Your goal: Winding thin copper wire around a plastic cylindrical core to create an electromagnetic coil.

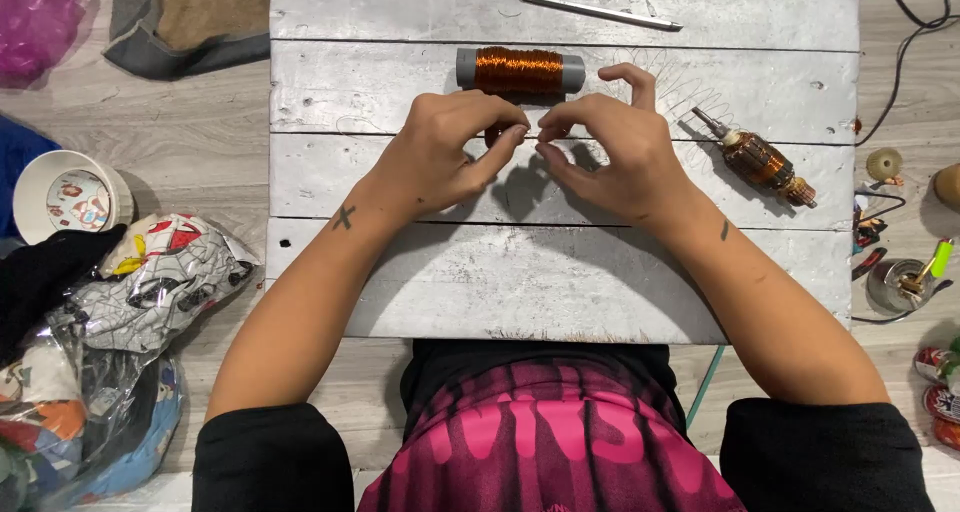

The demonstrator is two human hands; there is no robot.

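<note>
Copper wire is what both hands meet over: the left hand point(440, 152) and the right hand point(610, 152) come together at the fingertips, each pinched narrow on a small dark-copper piece point(493, 134) that is mostly hidden between them, with what looks like a fine strand drawn between the two pinches. Just beyond the fingers lies a grey spool of copper wire point(519, 71), well filled, so little seems to have been used. Loose thin loops of wire point(680, 87) lie on the boards to the right, and next to them a wound motor armature point(760, 162) lies apart. A slim metal tool point(600, 12) rests at the far edge. All this sits on a worn, whitish plank board point(560, 292) laid on a wooden floor, with a white bowl point(65, 197) and crumpled plastic bags point(150, 282) to the left.
</note>
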